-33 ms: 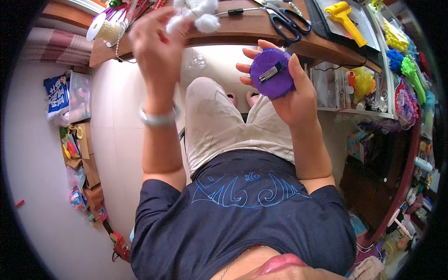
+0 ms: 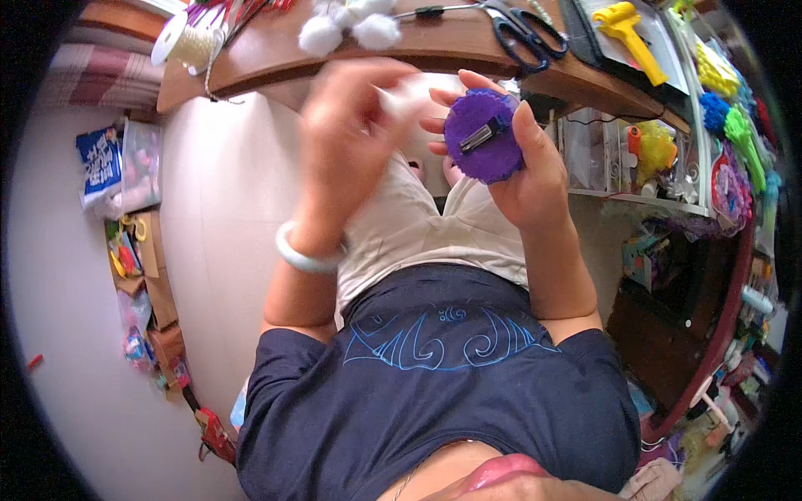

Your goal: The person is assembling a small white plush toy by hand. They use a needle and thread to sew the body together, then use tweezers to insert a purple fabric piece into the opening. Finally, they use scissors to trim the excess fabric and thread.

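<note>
My right hand [image 2: 535, 167] holds a round purple felt piece [image 2: 493, 160] with a scalloped edge, its thumb at one side and its fingers spread behind. A metal hair clip [image 2: 479, 138] lies across the middle of the felt, with dark blue at its upper end. Left of the felt and apart from it is my left hand [image 2: 347, 146], blurred by motion. Its fingers point toward the felt, but whether they hold anything cannot be made out. A pale bangle [image 2: 307, 255] circles the left wrist.
On the wooden table [image 2: 451, 54] lie white pompoms [image 2: 376, 32], dark-handled scissors [image 2: 522, 42] and a spool of pearl beads [image 2: 188, 46]. A yellow-handled roller [image 2: 631, 42] rests on a tray at right. A shelf [image 2: 635, 200] stands below; boxes [image 2: 154, 242] line the left side.
My left hand has swung right and down from beside the pompoms toward the felt piece. My right hand keeps hold of the felt, nearly still.
</note>
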Available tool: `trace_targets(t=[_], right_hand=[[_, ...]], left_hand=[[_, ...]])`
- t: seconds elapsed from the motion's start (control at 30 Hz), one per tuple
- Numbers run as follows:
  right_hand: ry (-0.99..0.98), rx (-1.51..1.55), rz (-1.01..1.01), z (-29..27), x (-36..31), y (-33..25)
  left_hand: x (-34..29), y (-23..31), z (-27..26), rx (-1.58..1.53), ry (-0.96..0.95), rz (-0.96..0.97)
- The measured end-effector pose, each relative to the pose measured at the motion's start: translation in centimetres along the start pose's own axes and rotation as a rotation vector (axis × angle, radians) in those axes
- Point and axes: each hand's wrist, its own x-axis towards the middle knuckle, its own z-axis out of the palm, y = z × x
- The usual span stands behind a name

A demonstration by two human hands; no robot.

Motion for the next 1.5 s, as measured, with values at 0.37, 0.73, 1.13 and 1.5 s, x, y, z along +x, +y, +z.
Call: trace_targets(t=[0.37, 0.73, 1.13, 1.5], right_hand=[[-0.137, -0.393, 0.072, 1.2, -1.4, 2.2], [-0.097, -0.504, 0.111, -0.3, -2.3, 2.5], [-0.026, -0.204, 0.203, -2.2, -4.4, 3.9], [-0.061, -0.669, -0.034, -1.6, -4.9, 4.1]], left_hand=[[-6.1, 1.5, 0.5, -0.208, -0.096, -0.226], [-8.5, -2.1, -0.3, -0.516, -0.302, -0.345], [-10.3, -2.2, 0.9, 0.059, 0.082, 0.390], [-12.0, -1.1, 2.9, -0.254, 0.105, -0.041]])
